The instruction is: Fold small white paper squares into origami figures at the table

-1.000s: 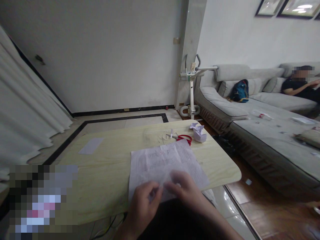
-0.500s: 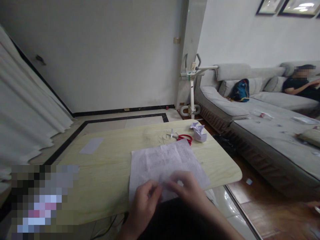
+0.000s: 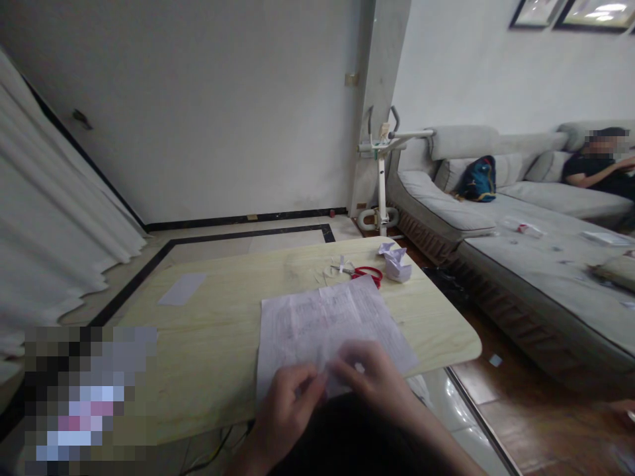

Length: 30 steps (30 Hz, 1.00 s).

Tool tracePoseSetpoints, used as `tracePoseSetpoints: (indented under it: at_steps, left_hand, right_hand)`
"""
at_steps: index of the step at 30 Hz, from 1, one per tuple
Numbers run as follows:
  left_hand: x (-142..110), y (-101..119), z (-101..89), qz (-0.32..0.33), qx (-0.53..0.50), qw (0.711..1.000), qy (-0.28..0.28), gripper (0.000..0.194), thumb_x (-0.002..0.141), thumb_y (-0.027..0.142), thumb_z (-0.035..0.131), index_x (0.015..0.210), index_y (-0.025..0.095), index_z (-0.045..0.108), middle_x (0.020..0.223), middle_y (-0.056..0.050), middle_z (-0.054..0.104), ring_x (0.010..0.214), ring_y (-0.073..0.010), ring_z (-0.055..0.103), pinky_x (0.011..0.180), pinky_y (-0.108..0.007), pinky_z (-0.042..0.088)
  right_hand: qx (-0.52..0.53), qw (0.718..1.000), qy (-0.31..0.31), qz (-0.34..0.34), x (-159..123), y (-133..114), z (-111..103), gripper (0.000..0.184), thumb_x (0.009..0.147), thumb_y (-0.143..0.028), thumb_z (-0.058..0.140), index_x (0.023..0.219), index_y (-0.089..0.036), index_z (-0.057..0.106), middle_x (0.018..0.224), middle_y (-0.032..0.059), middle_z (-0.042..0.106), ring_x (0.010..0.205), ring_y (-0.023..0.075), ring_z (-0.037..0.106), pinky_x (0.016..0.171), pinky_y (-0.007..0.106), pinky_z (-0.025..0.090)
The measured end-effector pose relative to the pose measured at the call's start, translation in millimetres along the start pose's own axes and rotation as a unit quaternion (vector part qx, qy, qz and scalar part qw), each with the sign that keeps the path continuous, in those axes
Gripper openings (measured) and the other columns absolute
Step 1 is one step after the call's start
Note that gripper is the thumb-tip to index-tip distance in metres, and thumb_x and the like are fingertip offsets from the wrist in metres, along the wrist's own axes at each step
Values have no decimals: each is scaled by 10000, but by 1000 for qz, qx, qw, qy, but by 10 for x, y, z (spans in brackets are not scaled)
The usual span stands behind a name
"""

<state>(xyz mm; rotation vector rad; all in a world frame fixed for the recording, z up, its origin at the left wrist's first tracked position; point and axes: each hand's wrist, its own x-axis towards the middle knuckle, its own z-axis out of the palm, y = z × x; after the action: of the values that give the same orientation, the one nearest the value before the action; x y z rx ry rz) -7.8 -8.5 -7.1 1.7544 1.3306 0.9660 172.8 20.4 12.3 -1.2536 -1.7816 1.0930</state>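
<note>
A large printed sheet of paper point(image 3: 322, 324) with fold creases lies on the pale wooden table point(image 3: 223, 344). Over its near edge, my left hand point(image 3: 290, 400) is closed, thumb and forefinger pinched together. My right hand point(image 3: 372, 373), somewhat blurred, pinches right beside it, so the fingertips of both hands nearly meet. Whatever sits between the fingertips is too small and smeared to make out. Beyond the sheet's far edge lie red-handled scissors point(image 3: 367, 274), with thin pale string point(image 3: 327, 271) near the blades. Crumpled paper point(image 3: 397, 264) rests to their right.
A small white paper point(image 3: 182, 289) lies on the table's left part. A grey sofa point(image 3: 546, 277) stands at right, with a blue backpack point(image 3: 479, 180) and a seated person point(image 3: 595, 168). White exercise equipment point(image 3: 381, 178) stands behind the table. The lower left is pixelated.
My left hand has shifted slightly down and to the right. My right hand stays almost in place, its fingers blurred. The sheet and the scissors have not moved.
</note>
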Motion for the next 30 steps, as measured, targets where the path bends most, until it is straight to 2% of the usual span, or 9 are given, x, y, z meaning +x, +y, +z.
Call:
tracePoseSetpoints:
  at_steps: [4, 8, 12, 19, 23, 30]
  left_hand:
    - [48, -15, 6, -9, 3, 999, 40, 210, 872, 376, 579, 772, 204, 647, 704, -8, 665, 667, -181, 622, 640, -259, 492]
    - [116, 71, -10, -11, 15, 998, 53, 272, 878, 363, 565, 663, 198, 578, 609, 20, 593, 612, -158, 584, 586, -230, 460]
    - [124, 141, -14, -3, 11, 998, 66, 272, 889, 336, 534, 662, 193, 578, 619, 13, 600, 622, -161, 588, 589, -230, 456]
    - [76, 127, 14, -8, -4, 996, 88, 289, 877, 350, 532, 635, 198, 574, 600, 12, 584, 604, -165, 569, 568, -233, 443]
    - [74, 155, 7, -36, -23, 994, 105, 296, 847, 366, 552, 604, 197, 562, 557, 22, 544, 557, -157, 541, 537, -232, 429]
    - [84, 205, -1, -38, -60, 993, 97, 311, 841, 335, 548, 560, 202, 528, 529, 39, 486, 542, -143, 508, 524, -220, 413]
  right_hand:
    - [-23, 1000, 4, -12, -31, -5, -7, 299, 872, -312, 604, 615, -183, 520, 595, -29, 491, 601, 134, 459, 540, 239, 350]
    - [-24, 999, 7, -20, -52, -11, 1, 320, 880, -360, 604, 622, -186, 532, 591, -25, 494, 601, 140, 464, 531, 243, 352]
    - [-40, 999, -4, -14, -66, -15, 11, 345, 890, -398, 601, 627, -180, 549, 603, -18, 509, 608, 140, 463, 531, 243, 353]
    - [-40, 999, -5, 4, -91, -31, 25, 367, 894, -450, 588, 651, -175, 575, 616, -14, 527, 617, 141, 474, 536, 243, 358]
    - [-35, 999, -3, 8, -91, -33, 31, 353, 888, -424, 602, 643, -170, 578, 612, -17, 533, 619, 139, 479, 543, 241, 363]
    - [-16, 1000, -17, 5, -69, -111, 14, 323, 883, -344, 609, 618, -168, 552, 596, -24, 514, 613, 131, 475, 545, 232, 376]
